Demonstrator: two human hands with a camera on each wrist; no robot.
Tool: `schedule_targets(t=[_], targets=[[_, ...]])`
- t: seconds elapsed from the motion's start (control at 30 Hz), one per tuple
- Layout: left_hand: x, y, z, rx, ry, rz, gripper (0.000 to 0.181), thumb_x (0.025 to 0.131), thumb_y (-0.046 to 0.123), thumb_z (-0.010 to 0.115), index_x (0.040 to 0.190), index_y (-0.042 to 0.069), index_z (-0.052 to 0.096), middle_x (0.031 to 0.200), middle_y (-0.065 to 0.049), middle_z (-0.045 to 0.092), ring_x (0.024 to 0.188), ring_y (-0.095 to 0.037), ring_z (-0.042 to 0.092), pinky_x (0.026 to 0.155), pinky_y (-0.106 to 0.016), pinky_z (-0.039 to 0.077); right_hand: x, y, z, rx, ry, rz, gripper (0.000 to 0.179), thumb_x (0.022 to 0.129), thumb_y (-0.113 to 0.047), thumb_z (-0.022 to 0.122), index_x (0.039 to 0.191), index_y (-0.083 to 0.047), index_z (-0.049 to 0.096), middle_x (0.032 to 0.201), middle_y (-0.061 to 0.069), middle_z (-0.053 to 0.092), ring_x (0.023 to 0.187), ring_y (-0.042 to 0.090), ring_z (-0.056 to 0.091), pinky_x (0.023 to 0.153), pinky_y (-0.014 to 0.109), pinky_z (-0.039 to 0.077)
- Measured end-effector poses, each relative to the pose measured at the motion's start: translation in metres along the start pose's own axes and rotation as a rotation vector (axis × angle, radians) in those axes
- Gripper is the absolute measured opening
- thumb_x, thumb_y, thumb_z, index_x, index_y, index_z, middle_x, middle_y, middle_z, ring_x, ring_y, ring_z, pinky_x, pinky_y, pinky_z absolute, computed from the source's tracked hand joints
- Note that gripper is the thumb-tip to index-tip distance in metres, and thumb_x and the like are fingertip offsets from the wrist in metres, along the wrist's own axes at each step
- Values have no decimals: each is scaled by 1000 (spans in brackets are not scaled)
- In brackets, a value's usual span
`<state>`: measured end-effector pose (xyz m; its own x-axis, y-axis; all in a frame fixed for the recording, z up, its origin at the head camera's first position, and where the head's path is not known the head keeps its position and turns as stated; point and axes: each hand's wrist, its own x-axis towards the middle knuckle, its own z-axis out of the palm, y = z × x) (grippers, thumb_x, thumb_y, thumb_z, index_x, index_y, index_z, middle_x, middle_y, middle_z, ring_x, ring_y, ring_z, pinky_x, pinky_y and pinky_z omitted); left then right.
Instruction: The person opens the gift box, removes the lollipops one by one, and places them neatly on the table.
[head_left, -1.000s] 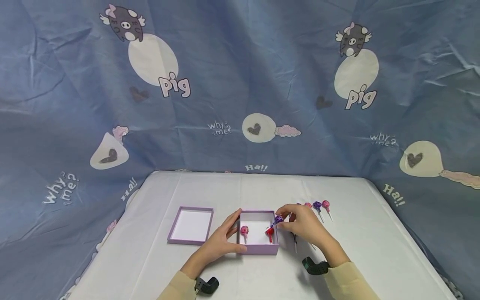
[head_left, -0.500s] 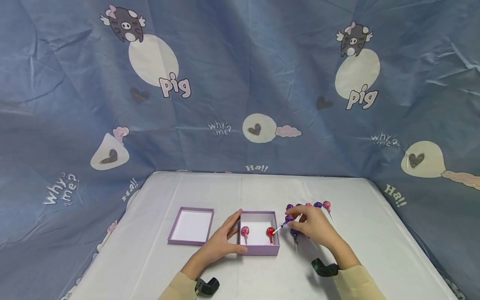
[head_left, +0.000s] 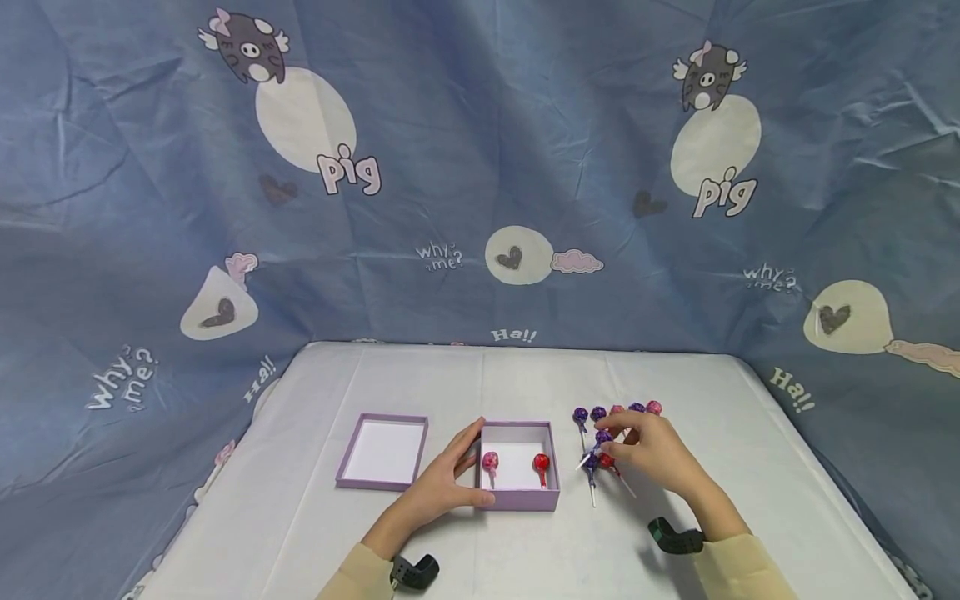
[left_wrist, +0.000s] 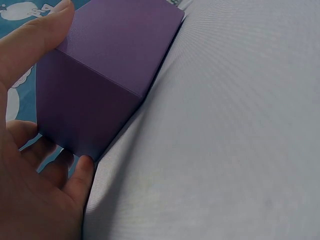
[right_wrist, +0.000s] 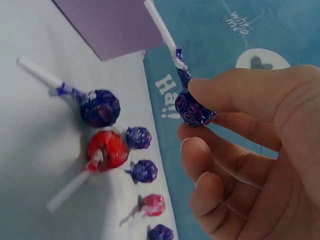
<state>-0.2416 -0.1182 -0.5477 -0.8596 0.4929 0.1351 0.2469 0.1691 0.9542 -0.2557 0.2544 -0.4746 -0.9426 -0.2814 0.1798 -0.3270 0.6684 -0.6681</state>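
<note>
My right hand [head_left: 651, 454] pinches a purple-wrapped lollipop [right_wrist: 192, 107] by its head between thumb and fingers, the white stick pointing away from the palm. It is held over the table, right of an open purple box [head_left: 517, 500]. Thumb at the front and fingers along the left side, my left hand [head_left: 438, 485] grips that box. Inside lie a pink lollipop [head_left: 491, 460] at the left and a red lollipop [head_left: 542, 461] at the right. Below the right hand are another purple lollipop [right_wrist: 100, 108] and a red lollipop [right_wrist: 107, 150], close together on the table.
Behind the right hand, several purple and pink lollipops [head_left: 581, 413] lie in a row. The purple-rimmed box lid [head_left: 384, 485] lies inside up, left of the left hand. A blue patterned cloth [head_left: 450, 167] hangs behind the white table [head_left: 420, 375].
My right hand has moved right, away from the box, carrying the purple lollipop over the lollipops on the table. My left hand and the box have stayed in place.
</note>
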Motion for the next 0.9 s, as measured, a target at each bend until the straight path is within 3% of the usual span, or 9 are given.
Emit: schedule_targets(t=[0.23,0.43,0.67,0.9], targets=[[0,0,1,-5,4,18,111,77,27,90,160,39,18,167,6,13,151,-18,17,118,-29,30,-3,9,-7,-7,-23,31,31,82,-16,83,112,-17,75,91,-5,69,66,13,63,56,27,52],[-1,2,1,-7,5,32,111,77,27,90,161,35,18,167,2,13,152,-22,17,119,-32,30,-5,19,-13,-60,-24,1,26,82,-9,80,107,-15,74,89,-6,69,68,12,61,57,26,51],[-1,2,1,-6,8,54,111,77,24,90,161,34,18,167,1,13,151,-23,19,118,-32,31,-7,29,-20,-79,-48,9,27,84,-11,80,110,-13,74,92,-4,69,70,14,60,60,26,52],[0,3,0,-20,3,10,113,76,24,91,160,39,17,167,7,12,151,-12,17,118,-24,30,-8,36,-27,-92,-72,11,23,84,-13,81,106,-14,74,92,-4,68,71,14,59,61,27,51]])
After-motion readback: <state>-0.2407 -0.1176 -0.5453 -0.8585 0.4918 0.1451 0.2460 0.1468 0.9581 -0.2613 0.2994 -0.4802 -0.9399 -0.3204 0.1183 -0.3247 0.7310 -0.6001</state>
